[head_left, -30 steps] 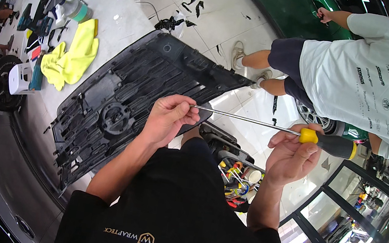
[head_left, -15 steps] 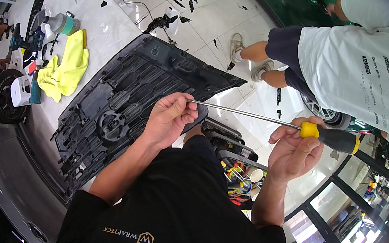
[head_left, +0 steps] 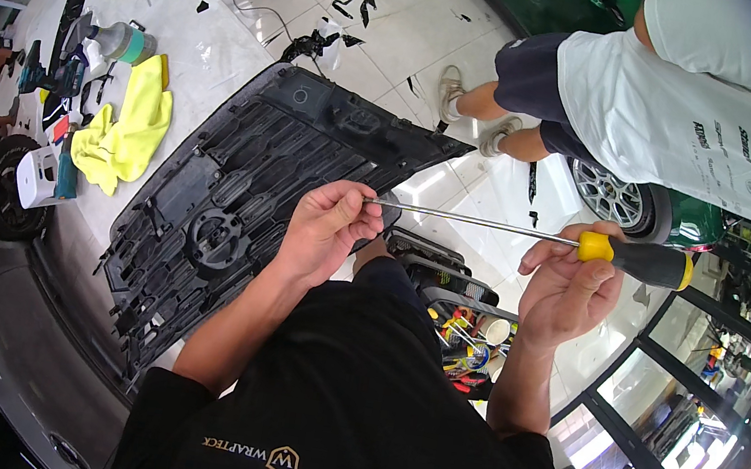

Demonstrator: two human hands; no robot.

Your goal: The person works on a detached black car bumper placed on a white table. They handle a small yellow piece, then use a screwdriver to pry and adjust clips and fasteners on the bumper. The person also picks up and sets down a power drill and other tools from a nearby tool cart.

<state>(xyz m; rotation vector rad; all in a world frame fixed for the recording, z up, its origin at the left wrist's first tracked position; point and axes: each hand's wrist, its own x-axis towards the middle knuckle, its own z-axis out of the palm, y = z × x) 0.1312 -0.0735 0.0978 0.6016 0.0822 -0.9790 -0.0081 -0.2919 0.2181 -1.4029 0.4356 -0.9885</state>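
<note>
A long screwdriver (head_left: 475, 220) with a yellow-and-black handle lies level between my two hands. My left hand (head_left: 330, 228) pinches the tip of its shaft between thumb and fingers; whether a small piece sits at that tip is too fine to make out. My right hand (head_left: 571, 288) grips it where the shaft meets the yellow collar, and the black end of the handle sticks out to the right. Below and beyond my left hand, a large black car grille (head_left: 234, 204) rests back side up, partly over the table, its right part behind my hand.
Yellow cloths (head_left: 134, 126), a spray bottle (head_left: 122, 43) and a power tool lie on the pale table (head_left: 200, 43). A tool cart (head_left: 469, 321) stands near my legs. Another person (head_left: 665, 113) is at the upper right by a green car (head_left: 546, 3); a grey car (head_left: 41, 330) is at left.
The other person has shifted slightly left and up, showing more of the green car's wheel. My hands and the screwdriver stay almost the same.
</note>
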